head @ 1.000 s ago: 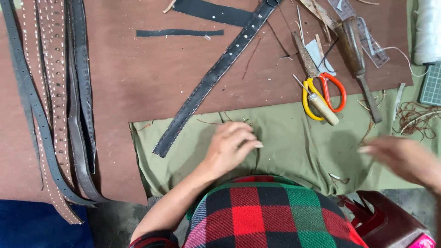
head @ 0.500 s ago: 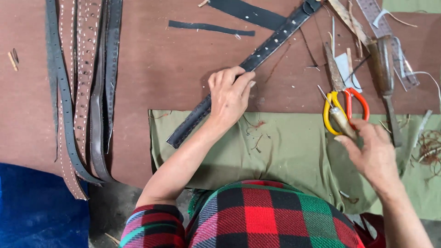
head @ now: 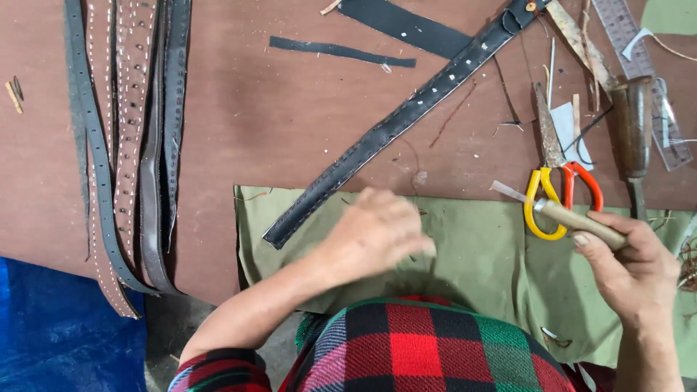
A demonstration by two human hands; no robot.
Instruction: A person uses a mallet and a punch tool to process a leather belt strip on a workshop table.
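Your right hand (head: 635,272) is closed around a small tool with a wooden handle (head: 577,220); thumb and fingers wrap the handle's near end, and its thin pale tip sticks out away from your palm toward your left. Just beyond that hand, a pair of scissors with yellow and red handles (head: 555,192) lies on the bench (head: 290,123), the tool's handle crossing over the yellow loop. Farther out from your right hand sit an old dark-handled tool (head: 630,131) and a clear ruler (head: 639,65), side by side.

Your left hand (head: 377,232) is blurred, palm down over the olive green cloth (head: 479,268), fingers loosely curled, holding nothing that I can see; whether it touches the cloth I cannot tell. Just beyond its knuckles is the near end of a long black leather strap (head: 399,123), which runs diagonally away from you toward the far right, studded with pale dots along its length. Its near end rests on the cloth's edge, close to your left hand but apart from it.

Well off to the left of your left hand, a bundle of dark and brown leather straps (head: 134,145) lies lengthwise. Far beyond your left hand are two black leather offcuts (head: 341,51). Below the bundle, blue sheeting (head: 65,327). Your red, green and black checked clothing (head: 421,348) fills the near edge.
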